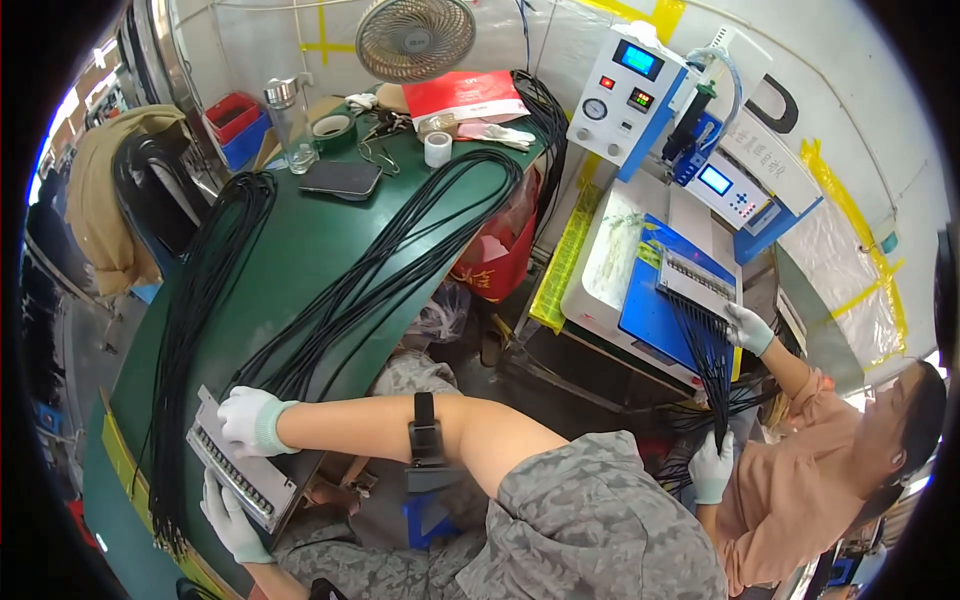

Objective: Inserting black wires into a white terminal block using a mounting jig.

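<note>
A grey metal holder plate (pixel 262 472) with a row of small slots lies tilted at the near edge of the green table. My right hand (pixel 250 420), in a white glove, bends over the plate's upper face with its fingers curled; the fingertips are hidden. Along the plate's lower left edge rests my left hand (pixel 232 517), also gloved, its fingers stretched out and touching the edge. Bundled black cables (pixel 370 265) run from a loop at the far side toward the plate. Another black cable bundle (pixel 195 320) hangs down the table's left, beside the plate.
The green table (pixel 290 250) carries a phone (pixel 340 180), a glass bottle (pixel 290 125), tape rolls (pixel 437 150) and a red packet (pixel 465 97). At right, a co-worker's gloved hands (pixel 748 330) hold a similar cable-filled plate at a blue-white machine (pixel 625 100). A fan (pixel 415 38) stands behind.
</note>
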`<state>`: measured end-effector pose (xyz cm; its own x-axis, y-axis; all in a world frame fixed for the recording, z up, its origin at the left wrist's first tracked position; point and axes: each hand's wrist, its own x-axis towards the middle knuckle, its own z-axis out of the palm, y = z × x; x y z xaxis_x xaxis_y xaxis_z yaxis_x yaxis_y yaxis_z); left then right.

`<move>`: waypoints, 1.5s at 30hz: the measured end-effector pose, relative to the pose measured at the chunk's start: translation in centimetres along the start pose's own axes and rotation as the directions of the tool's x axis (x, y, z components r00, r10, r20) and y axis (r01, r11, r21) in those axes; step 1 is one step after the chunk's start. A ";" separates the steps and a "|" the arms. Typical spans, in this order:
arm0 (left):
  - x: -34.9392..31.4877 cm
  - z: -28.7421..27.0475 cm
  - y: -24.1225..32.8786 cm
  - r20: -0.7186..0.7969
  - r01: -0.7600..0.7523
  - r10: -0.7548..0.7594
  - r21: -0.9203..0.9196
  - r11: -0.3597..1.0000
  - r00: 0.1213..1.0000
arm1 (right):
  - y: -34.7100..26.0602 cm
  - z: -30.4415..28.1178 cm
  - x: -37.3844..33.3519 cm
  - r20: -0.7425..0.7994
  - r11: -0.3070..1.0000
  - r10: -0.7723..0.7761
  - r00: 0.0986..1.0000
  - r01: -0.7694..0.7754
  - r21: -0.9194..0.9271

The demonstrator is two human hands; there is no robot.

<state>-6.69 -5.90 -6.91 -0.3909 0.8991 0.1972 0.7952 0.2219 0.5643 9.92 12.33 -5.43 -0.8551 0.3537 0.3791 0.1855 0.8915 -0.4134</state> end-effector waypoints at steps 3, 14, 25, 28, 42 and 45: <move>-0.1 -0.1 0.1 -0.015 -0.015 0.015 -0.017 1.000 1.000 | -0.3 -0.5 0.1 0.032 1.000 0.021 0.999 -0.021 0.002; 0.0 -0.5 0.8 -0.008 0.008 -0.008 -0.072 0.997 1.000 | -0.4 -0.2 0.2 0.008 0.999 0.041 0.999 -0.042 0.023; 0.0 -0.4 -0.2 -0.013 0.037 -0.038 -0.092 0.995 0.999 | -0.2 0.4 -0.1 -0.030 0.998 0.013 0.999 -0.011 0.068; 0.2 -0.1 -0.3 -0.009 0.026 -0.027 -0.105 0.994 1.000 | 0.0 0.4 -0.1 -0.020 0.999 -0.006 1.000 0.007 0.053; 0.0 1.0 3.0 -0.215 0.008 -0.045 -0.171 0.985 0.976 | -0.6 -2.8 -0.4 0.127 0.995 0.049 0.991 -0.037 -0.091; 1.0 1.6 3.7 -0.221 -0.086 0.091 0.033 0.996 0.971 | 1.5 -4.2 -2.5 -0.208 0.998 -0.061 0.976 0.062 0.000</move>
<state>-3.37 -3.56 -5.92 -0.4093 0.8099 0.4201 0.8408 0.1560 0.5184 14.36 14.00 -3.56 -0.7454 0.3499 0.5674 0.1318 0.9117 -0.3890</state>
